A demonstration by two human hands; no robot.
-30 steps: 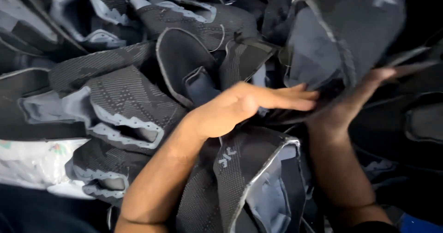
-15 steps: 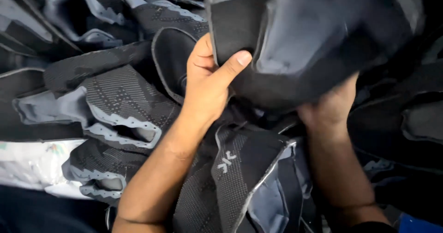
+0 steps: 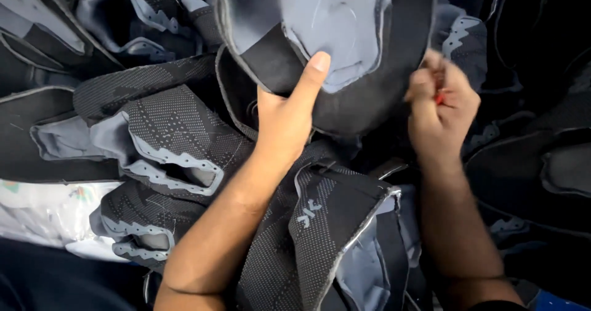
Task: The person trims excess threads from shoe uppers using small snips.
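Gripping a black shoe upper (image 3: 345, 58) turned grey lining up, left hand (image 3: 286, 117) pinches its lower edge, thumb pressed on the lining. Right hand (image 3: 440, 111) is fisted at the upper's right edge around a small red object (image 3: 438, 97), kind unclear. Upper sits raised over a pile of knit shoe uppers (image 3: 172, 132).

Black shoe upper (image 3: 345, 46), grey lining up
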